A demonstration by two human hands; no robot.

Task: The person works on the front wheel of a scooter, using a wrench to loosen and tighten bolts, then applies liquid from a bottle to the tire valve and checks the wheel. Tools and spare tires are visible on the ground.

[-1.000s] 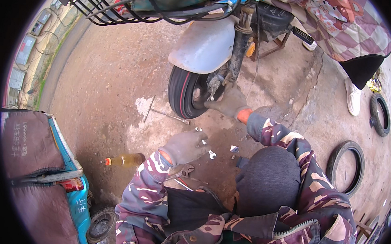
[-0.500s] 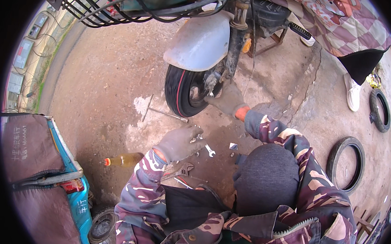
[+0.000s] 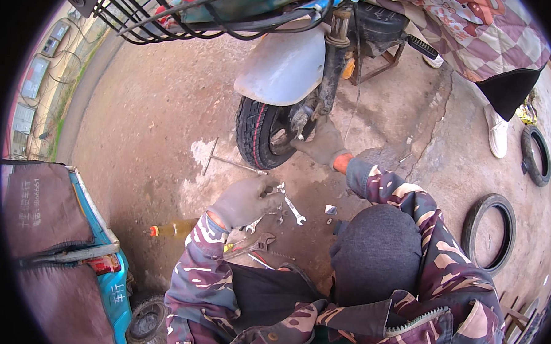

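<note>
My right hand (image 3: 323,144), in a grey glove, is at the hub of a two-wheeler's front wheel. Its fingers are closed around a small part at the axle end, mostly hidden by the glove. Rising above the hand is the dark fork leg (image 3: 330,82), beside the black tyre (image 3: 257,131) with its red line and the silver mudguard (image 3: 284,65). My left hand (image 3: 242,201), also gloved, hovers low over tools on the ground. Its fingers are loosely bent and apart, beside an open-ended wrench (image 3: 291,204). Another wrench (image 3: 253,226) shows partly beneath it.
A T-handled wrench (image 3: 236,165) lies before the wheel, an adjustable wrench (image 3: 257,245) near my left sleeve. At left are a yellowish bottle (image 3: 178,228) and a blue vehicle (image 3: 112,282). Loose tyres (image 3: 466,232) lie at right; a person's white shoe (image 3: 497,132) stands nearby.
The wheel has turned; its tread, smeared before, now shows sharply. My left hand has drawn back slightly left, uncovering more of the wrench. My right hand stays at the hub.
</note>
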